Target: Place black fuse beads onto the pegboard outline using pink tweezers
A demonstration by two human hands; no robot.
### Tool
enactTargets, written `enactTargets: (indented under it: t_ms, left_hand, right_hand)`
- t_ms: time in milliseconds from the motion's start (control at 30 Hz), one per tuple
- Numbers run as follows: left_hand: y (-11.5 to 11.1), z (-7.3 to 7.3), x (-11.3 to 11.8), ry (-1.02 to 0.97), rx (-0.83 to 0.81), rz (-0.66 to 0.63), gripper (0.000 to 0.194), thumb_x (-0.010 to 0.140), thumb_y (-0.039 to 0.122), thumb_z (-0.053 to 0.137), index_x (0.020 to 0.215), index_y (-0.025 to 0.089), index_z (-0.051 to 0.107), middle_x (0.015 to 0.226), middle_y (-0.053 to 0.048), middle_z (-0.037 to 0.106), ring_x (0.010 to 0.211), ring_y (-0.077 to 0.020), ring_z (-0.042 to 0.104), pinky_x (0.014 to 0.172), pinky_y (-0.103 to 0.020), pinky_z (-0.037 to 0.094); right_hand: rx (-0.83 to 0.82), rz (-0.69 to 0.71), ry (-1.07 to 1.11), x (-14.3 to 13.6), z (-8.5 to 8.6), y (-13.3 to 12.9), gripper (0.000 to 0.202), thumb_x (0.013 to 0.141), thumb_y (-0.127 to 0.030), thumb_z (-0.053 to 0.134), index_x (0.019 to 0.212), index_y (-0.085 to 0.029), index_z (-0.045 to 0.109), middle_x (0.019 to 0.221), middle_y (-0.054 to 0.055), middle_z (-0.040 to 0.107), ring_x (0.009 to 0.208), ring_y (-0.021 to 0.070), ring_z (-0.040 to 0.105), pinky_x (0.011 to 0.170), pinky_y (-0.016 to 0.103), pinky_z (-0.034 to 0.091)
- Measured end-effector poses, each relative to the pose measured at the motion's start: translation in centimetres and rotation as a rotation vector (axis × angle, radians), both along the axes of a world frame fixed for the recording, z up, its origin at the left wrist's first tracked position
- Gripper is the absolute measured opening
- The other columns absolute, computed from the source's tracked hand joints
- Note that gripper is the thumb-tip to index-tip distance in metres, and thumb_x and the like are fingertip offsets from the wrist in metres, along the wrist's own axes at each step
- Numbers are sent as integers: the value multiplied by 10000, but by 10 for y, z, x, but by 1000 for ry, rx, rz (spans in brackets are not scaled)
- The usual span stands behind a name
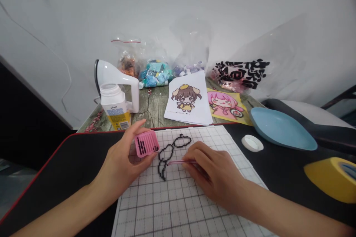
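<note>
Between thumb and fingers, my left hand (pixel 125 152) holds a small pink ridged bead tray (pixel 151 141) tilted toward me, with black beads lined up in some of its grooves. My right hand (pixel 208 166) pinches pink tweezers (pixel 178 162), their tips pointing left at the black bead outline (pixel 167 152). Whether a bead sits in the tips is too small to tell. Both hands are over a white gridded pegboard (pixel 167 207), where the black beads form curved shapes near its upper middle.
Behind the board lie a printed cartoon sheet (pixel 178 113) and a pink character picture (pixel 241 113). A white bottle (pixel 112 98) and a white handheld appliance (pixel 111 72) stand at left. At right are a blue tray (pixel 280 126), a white lid (pixel 252 143) and a yellow tape roll (pixel 325 177). Bags of beads (pixel 155 72) line the wall.
</note>
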State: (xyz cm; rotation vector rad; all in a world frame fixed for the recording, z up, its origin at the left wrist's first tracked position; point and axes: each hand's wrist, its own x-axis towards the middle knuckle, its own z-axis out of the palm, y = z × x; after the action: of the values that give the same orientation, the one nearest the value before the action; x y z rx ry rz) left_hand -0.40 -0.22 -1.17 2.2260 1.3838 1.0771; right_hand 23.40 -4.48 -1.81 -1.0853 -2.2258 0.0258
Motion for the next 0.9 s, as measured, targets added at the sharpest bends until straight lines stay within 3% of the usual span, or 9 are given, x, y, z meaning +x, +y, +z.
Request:
enactTargets:
  t_ms: [900]
  left_hand:
    - [0,4,1,16,-13,-1,650,792,350,677,1367,275,385,1169,-54,689,1051,-249,689,886,-394,574]
  right_hand:
    - [-1,3,8,0,3,2,206,1004,-238,386,879,-190,542,809,24,635,644,115,596,521,235,453]
